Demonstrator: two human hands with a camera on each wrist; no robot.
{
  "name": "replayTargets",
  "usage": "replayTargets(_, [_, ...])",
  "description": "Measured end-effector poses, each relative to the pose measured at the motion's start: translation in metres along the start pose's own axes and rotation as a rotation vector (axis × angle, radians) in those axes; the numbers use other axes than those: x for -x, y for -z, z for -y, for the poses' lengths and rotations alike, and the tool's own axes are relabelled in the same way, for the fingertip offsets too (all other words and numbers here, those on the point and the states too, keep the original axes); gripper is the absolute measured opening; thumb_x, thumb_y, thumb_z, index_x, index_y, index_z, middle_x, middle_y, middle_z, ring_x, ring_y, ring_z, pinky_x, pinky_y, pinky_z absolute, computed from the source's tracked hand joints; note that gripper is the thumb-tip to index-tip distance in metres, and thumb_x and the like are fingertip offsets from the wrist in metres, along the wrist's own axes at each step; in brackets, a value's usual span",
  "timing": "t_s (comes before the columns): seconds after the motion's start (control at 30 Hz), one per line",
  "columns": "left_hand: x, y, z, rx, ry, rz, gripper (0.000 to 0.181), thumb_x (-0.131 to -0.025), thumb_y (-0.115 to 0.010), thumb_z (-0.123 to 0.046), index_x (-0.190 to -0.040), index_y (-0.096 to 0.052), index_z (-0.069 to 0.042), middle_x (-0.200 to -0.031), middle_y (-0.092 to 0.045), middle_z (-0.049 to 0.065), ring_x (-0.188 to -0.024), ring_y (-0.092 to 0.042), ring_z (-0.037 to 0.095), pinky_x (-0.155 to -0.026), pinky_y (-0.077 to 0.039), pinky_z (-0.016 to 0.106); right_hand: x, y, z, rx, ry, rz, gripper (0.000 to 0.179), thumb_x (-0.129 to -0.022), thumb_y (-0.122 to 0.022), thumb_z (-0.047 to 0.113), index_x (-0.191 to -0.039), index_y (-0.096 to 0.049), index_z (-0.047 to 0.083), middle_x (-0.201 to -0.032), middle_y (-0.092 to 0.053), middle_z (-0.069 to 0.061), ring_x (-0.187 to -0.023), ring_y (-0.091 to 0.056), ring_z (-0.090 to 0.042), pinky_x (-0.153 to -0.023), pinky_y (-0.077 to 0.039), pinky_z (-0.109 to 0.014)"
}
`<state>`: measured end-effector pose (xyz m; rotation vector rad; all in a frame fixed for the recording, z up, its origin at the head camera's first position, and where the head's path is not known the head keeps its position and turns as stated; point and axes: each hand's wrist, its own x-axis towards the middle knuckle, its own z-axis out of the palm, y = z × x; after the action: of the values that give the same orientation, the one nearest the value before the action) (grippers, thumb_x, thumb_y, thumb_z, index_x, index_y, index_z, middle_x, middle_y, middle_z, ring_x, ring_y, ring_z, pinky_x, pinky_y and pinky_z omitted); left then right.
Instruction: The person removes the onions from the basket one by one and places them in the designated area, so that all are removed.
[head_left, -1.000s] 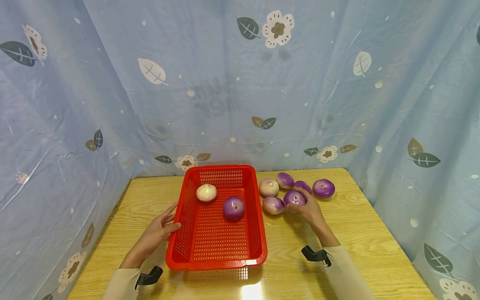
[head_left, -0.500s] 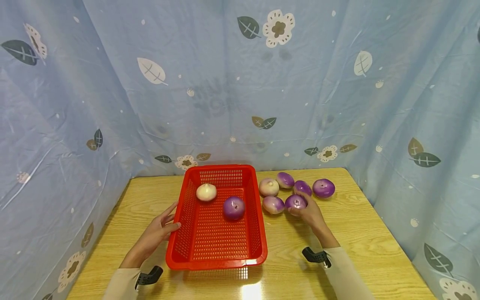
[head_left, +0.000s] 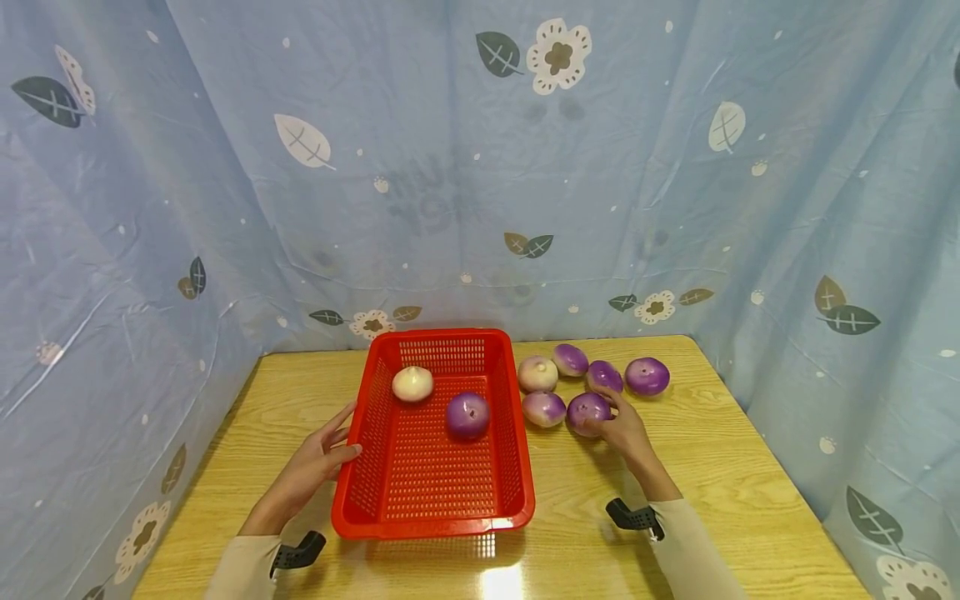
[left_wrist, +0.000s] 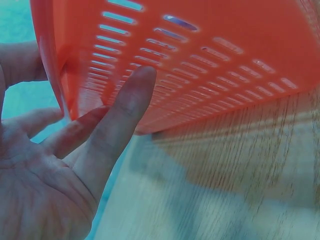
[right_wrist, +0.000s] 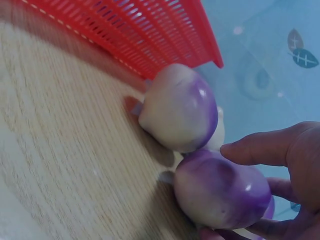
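Clock face laid on the head view, 12 pointing away from the person. Red basket [head_left: 420, 527] on the wooden table [head_left: 750, 525], holding a white bulb [head_left: 412, 384] at 11 o'clock of its centre and a purple bulb [head_left: 468, 416] at 2. Left hand [head_left: 313, 463] at 9 o'clock of the basket: fingers loosely extended, thumb and fingertips against the side wall. Right hand [head_left: 624, 429] at 3 o'clock, part-closed, thumb and fingers curved round the gripped bulb [head_left: 587, 412]. Neighbours of that bulb: two-tone bulb [head_left: 543, 409] at 9, touching or nearly so; pale bulb [head_left: 537, 374] at 10; far bulb [head_left: 570, 360] at 11; near-purple bulb [head_left: 604, 377] at 1; end bulb [head_left: 647, 377] at 2. Risks, judged: the glossy round skin may slip if the hold is shallow; a sideways drag toward 9 would probably push the two-tone bulb into the basket wall; a low carry could clip the rim; light left-hand contact might let the basket slide if bumped. Unclear: fingertips under the gripped bulb are mostly hidden, so firmness and any lift cannot be told; left fingertips partly lost behind the rim; both forearms cut off at the frame's bottom.
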<state>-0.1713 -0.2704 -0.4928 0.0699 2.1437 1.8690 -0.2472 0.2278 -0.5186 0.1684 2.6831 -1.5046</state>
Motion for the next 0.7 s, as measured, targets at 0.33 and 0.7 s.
replayTargets(0.33, [0.0, 0.0, 0.0, 0.008, 0.006, -0.001, 0.079, -0.096, -0.062, -0.017, -0.159, -0.016, -0.028, -0.153, -0.035, 0.028, -0.121, -0.06, 0.041, -0.084, -0.059, 0.047, 0.014, 0.014, 0.019, -0.025, 0.048, -0.005, 0.064, -0.087, -0.069, 0.011, -0.145, -0.042, 0.003, -0.144, -0.047, -0.027, -0.132, -0.047, -0.047, -0.102, -0.049, -0.052])
replayTargets(0.7, [-0.001, 0.001, 0.001, 0.004, 0.001, 0.003, 0.078, -0.096, -0.062, -0.017, -0.159, -0.017, -0.027, -0.153, -0.035, 0.028, -0.121, -0.059, 0.043, -0.085, -0.059, 0.048, 0.031, 0.031, 0.066, -0.084, 0.155, -0.001, 0.067, -0.088, -0.072, 0.013, -0.147, -0.041, 0.006, -0.147, -0.046, -0.024, -0.136, -0.044, -0.043, -0.107, -0.044, -0.054])
